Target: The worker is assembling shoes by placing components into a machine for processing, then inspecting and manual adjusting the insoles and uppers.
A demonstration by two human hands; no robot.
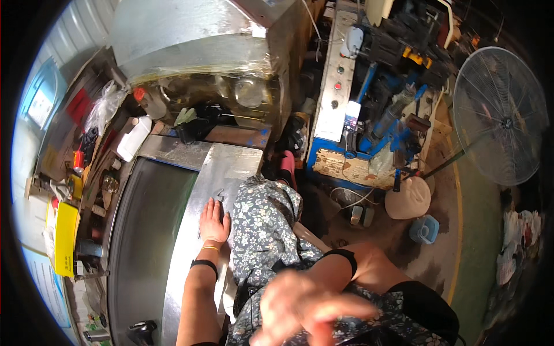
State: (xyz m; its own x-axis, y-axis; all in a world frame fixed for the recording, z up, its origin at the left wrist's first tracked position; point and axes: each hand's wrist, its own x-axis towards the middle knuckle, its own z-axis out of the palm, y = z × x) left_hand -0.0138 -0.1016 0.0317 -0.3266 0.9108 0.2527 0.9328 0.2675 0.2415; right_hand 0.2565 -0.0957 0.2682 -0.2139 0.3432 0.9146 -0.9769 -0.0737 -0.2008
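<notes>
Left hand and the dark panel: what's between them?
Only a bare stretch of shiny metal strip, seen in the head view. The left hand rests palm-down on that strip; the dark panel borders it on the left.

1. Your left hand [214,225] rests on the surface [232,164], left of your clothes [262,222].
2. Your right hand [294,303] is above your clothes.
3. A box [67,239] lies far left, beyond the surface.
4. Right, on the floor [479,254], a tub [424,229] sits beside a jug [407,198], left of a fan [501,115].
</notes>
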